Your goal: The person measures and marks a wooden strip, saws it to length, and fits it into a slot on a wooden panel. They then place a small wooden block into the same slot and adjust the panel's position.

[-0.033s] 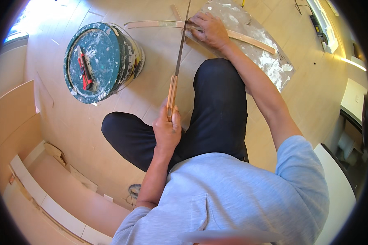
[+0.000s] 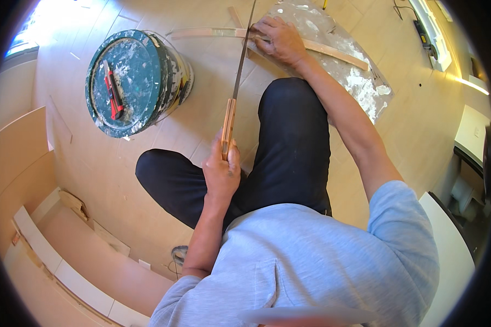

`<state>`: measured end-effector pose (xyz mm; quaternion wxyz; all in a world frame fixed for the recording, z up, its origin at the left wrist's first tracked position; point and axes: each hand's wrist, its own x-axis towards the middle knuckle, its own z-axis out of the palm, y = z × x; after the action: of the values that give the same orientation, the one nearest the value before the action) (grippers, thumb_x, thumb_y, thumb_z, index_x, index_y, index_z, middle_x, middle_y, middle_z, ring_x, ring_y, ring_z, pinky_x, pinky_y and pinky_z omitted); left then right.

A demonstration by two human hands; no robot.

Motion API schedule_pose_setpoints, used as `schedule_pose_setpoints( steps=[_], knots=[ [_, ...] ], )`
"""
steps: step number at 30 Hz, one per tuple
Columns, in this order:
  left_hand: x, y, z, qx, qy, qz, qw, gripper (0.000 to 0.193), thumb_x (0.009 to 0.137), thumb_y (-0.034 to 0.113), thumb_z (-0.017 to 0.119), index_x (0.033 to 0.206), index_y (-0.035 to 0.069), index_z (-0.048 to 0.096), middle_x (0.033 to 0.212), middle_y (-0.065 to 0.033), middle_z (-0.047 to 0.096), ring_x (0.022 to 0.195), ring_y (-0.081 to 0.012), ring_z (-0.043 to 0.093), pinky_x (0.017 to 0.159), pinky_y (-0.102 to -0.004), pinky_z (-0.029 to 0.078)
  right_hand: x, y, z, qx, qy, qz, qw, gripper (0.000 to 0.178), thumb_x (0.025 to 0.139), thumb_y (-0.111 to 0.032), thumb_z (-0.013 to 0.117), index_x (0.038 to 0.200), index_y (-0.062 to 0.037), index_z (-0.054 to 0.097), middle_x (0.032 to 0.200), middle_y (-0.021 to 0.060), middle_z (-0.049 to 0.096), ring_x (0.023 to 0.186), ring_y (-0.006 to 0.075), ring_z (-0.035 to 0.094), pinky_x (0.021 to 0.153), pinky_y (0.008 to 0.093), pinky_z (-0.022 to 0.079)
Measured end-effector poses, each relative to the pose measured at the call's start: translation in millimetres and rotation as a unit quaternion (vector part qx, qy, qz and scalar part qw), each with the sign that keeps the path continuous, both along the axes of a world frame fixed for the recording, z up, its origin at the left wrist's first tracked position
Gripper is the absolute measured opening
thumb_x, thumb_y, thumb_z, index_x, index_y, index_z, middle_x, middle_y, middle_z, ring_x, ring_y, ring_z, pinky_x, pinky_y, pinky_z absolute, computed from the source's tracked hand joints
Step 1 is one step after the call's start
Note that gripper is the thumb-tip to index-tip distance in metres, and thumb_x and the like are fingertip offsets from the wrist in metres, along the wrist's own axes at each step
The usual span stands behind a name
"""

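Note:
My left hand [image 2: 222,171] is closed round the wooden handle of a handsaw [image 2: 240,75], whose thin blade points away from me. The blade crosses a long narrow wooden strip [image 2: 333,53] beside my right hand. My right hand [image 2: 278,39] presses down on the strip just right of the blade, fingers bent round it. A second short wooden piece [image 2: 235,16] lies crosswise under the strip. How deep the blade sits in the wood cannot be made out.
A paint-spattered bucket with a green lid [image 2: 133,103] stands at left, a red utility knife [image 2: 113,97] on top. Under the strip's right part lies a stained grey board [image 2: 360,82]. Wooden panels [image 2: 93,240] fill the lower left. A white rail-like piece [image 2: 433,38] is at far right.
The saw and my left hand have shifted slightly forward, away from me, and a little left. The strip's left end has moved slightly; my right hand stays in place.

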<state>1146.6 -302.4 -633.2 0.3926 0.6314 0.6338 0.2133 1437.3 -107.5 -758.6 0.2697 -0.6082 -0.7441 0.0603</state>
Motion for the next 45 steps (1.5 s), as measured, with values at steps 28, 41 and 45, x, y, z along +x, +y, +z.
schedule_pose_setpoints(
  steps=[28,41,45],
  knots=[
    [16.8,31.0,14.8,-0.023,0.019,-0.018,0.999,0.042,0.098,0.013,0.065,0.138,0.000,0.059,0.075,-0.0203,0.068,0.064,-0.0370,0.068,0.063,-0.0453,0.053,2.8,8.2,7.5,-0.005,-0.001,0.011,1.000,0.036,0.087,-0.030,0.072,0.119,-0.0145,0.071,0.114,0.0025,0.066,0.111,0.0263,0.063,0.087,0.0445,0.048],
    [22.3,30.5,-2.4,-0.009,-0.002,0.009,1.000,0.042,0.100,0.014,0.063,0.139,0.001,0.058,0.075,-0.0233,0.066,0.066,-0.0406,0.069,0.062,-0.0466,0.052,1.6,7.9,-0.4,0.018,0.003,-0.008,1.000,0.037,0.087,-0.037,0.072,0.120,-0.0193,0.073,0.111,-0.0006,0.066,0.111,0.0228,0.063,0.085,0.0429,0.047],
    [45.3,66.6,-31.0,0.002,0.018,-0.004,1.000,0.033,0.101,0.015,0.062,0.131,0.002,0.063,0.077,-0.0185,0.066,0.065,-0.0276,0.066,0.063,-0.0398,0.052,1.4,6.1,2.9,0.000,0.027,0.000,1.000,0.040,0.085,-0.031,0.074,0.121,-0.0133,0.071,0.117,0.0046,0.066,0.112,0.0290,0.062,0.091,0.0444,0.049]
  ],
)
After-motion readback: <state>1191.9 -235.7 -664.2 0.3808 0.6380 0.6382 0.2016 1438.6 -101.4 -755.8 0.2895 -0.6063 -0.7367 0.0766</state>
